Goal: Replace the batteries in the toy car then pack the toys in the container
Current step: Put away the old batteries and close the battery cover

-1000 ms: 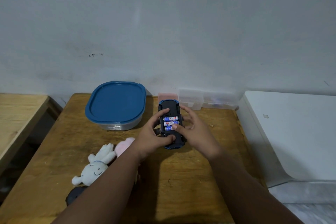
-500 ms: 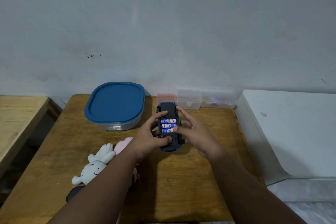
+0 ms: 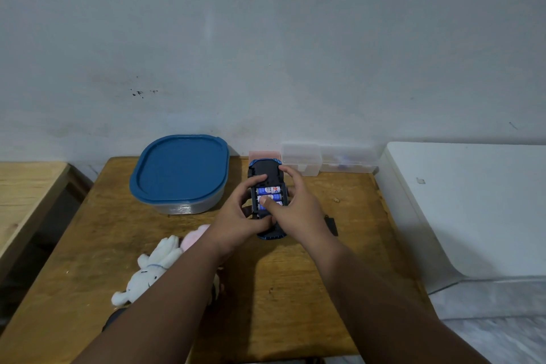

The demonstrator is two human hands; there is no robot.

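Toy car (image 3: 267,170) upturned | left hand (image 3: 236,216) gripping it | right hand (image 3: 295,210) gripping, thumb on batteries (image 3: 270,195)

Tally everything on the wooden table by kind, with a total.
Toy car: 1
Batteries showing in its open bay: 3
Plush toys: 2, white bunny and a pink one
Lidded container: 1
Small clear boxes: 2
Black cover piece: 1
Total: 10

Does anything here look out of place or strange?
Mostly no. The car lies upside down in both hands, its battery bay open, batteries showing. A small black piece, maybe the bay cover, lies loose on the table to the right. The container is still lidded.
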